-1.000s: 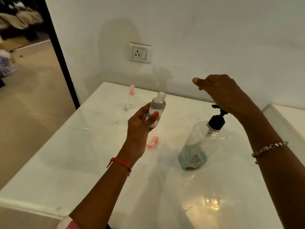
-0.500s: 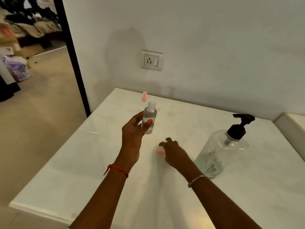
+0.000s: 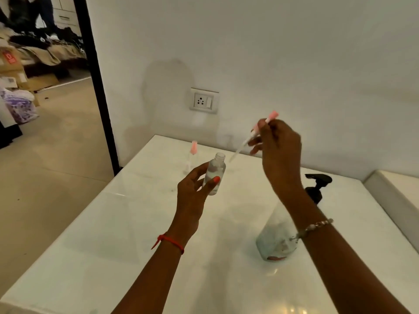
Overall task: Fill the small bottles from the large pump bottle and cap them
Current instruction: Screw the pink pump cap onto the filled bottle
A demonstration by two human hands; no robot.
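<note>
A person's left hand (image 3: 195,186) is gripping an uncapped small bottle (image 3: 215,175) above the white counter (image 3: 113,245), while the right hand (image 3: 278,146) is pinching a pink spray cap (image 3: 272,115), its dip tube angling toward the bottle's mouth. The large pump bottle (image 3: 272,241) is standing near right; a second, capped bottle (image 3: 191,158) is standing far left.

Your counter (image 3: 113,234) looks like polished white stone, glossy enough to mirror the lights. The small bottle (image 3: 215,171) is clear, smooth plastic, as is the large pump bottle (image 3: 275,234), whose pump head (image 3: 317,184) is black plastic. The spray cap (image 3: 273,114) is pink plastic with a translucent tube. The wall (image 3: 294,53) looks matt.
</note>
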